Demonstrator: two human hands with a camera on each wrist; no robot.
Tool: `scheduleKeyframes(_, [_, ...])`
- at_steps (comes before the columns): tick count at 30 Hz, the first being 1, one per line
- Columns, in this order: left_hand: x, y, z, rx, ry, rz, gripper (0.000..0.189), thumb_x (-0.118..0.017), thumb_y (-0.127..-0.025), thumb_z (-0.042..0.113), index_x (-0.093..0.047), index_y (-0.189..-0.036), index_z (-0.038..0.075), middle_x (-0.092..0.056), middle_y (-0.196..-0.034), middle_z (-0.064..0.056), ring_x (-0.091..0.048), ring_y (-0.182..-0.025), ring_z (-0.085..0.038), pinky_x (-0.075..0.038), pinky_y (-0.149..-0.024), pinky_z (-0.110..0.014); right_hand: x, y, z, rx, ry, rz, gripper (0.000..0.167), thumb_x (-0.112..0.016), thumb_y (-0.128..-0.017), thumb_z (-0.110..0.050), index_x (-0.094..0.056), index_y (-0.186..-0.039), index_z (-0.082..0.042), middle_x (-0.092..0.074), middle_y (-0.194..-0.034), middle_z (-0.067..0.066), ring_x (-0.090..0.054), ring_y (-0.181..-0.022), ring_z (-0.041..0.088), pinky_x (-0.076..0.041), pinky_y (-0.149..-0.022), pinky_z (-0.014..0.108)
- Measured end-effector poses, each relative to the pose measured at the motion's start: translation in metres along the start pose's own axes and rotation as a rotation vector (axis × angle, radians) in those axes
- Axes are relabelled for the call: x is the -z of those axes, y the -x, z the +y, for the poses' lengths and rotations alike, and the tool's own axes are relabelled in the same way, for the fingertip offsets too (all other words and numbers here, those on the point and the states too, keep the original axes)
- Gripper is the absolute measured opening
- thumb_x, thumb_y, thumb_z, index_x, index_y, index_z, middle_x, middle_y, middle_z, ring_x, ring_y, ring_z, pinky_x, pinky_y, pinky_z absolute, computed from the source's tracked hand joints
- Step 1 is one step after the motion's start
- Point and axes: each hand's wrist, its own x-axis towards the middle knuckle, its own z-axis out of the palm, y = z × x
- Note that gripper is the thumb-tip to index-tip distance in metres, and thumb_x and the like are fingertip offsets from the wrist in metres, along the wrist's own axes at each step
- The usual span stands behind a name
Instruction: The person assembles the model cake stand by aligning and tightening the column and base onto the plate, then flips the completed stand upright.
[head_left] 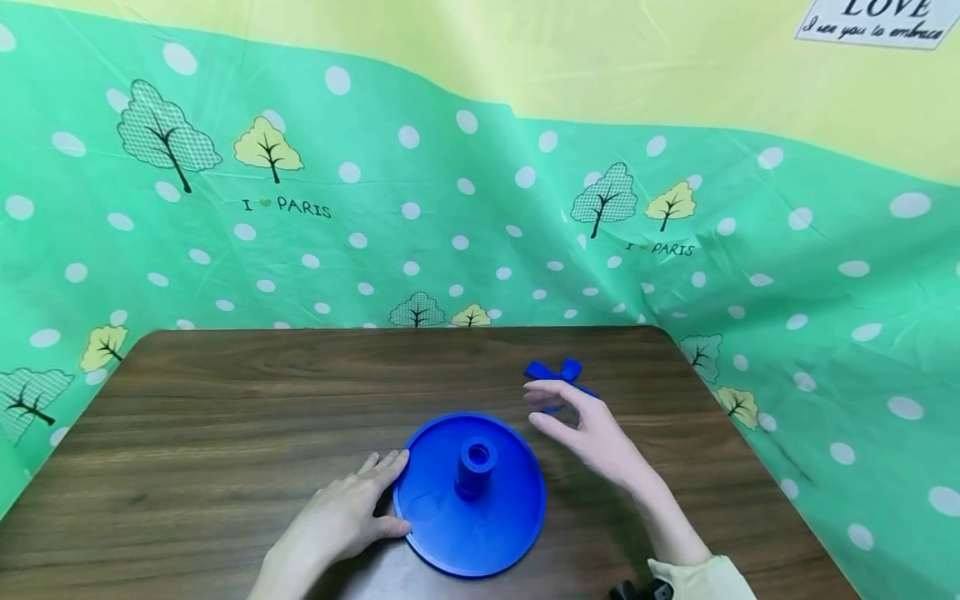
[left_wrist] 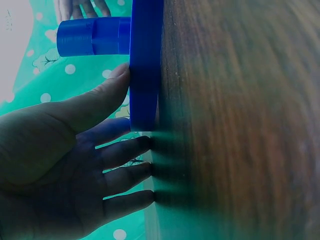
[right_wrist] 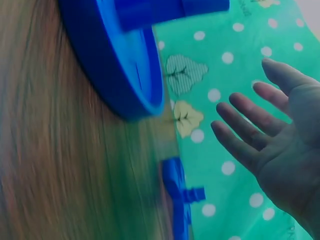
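A round blue base [head_left: 435, 533] lies flat on the wooden table, with a raised rim and a hollow blue post [head_left: 475, 479] standing up from its middle. My left hand [head_left: 337, 517] rests against the base's left edge, thumb and forefinger touching the rim. Its fingers look straight and spread in the left wrist view. Beyond the base to the right lies a small blue bladed piece [head_left: 570, 372], partly hidden by my right hand [head_left: 592, 433]. That hand hovers with loosely bent fingers and holds nothing. From the right wrist view, the bladed piece [right_wrist: 175, 187] has a short stub on it.
The dark wooden table [head_left: 247, 400] ends at a green and yellow printed cloth [head_left: 420, 225], which hangs behind it and along the right side. A black object [head_left: 645, 590] shows by the right sleeve [head_left: 705, 578] at the bottom edge.
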Motion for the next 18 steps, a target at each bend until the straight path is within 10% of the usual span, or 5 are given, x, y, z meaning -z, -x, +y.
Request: scheduleKeyframes(18, [0.000,0.000,0.001,0.011,-0.006,-0.005,0.087,-0.082,-0.083,0.045,-0.044,-0.157,0.020,-0.044,-0.163,-0.008,-0.038,-0.152,-0.041,-0.034,-0.108,-0.080,0.039,-0.009,0.051,-0.116,0.183,0.183,0.037,-0.070,-0.100,-0.026,-0.065,-0.135,-0.016,-0.072,-0.126,0.012,-0.065,-0.121,0.029,-0.054,-0.094,0.036])
